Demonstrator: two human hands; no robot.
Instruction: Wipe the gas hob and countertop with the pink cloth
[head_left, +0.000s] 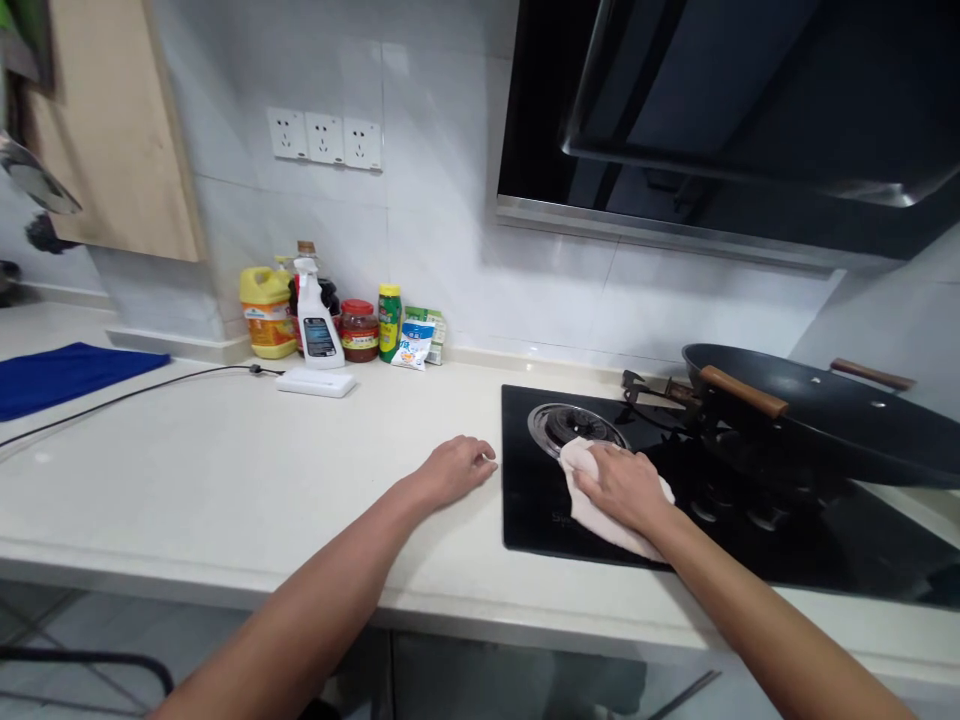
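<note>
My right hand (624, 485) presses a pale pink cloth (600, 518) onto the black glass cooktop (532, 510), its fingers closed over the fabric. The cloth's upper edge lies against the near side of the left burner (574, 425). Beside the cooktop's left edge, my left hand (455, 470) rests on the white countertop (225, 480). Its fingers are loosely bent and a little apart, with nothing in them. On the right of the cooktop sits a large dark wok (840, 410) with wooden handles, tilted and partly covering the burner area there.
A spray bottle (319, 325), a yellow jug (268, 312), a red-lidded jar (359, 332), a green shaker (389, 325) and a small packet (413, 344) stand by the wall. A white box (316, 383) with a cable and a blue cloth (71, 375) lie left. The range hood (697, 130) overhangs.
</note>
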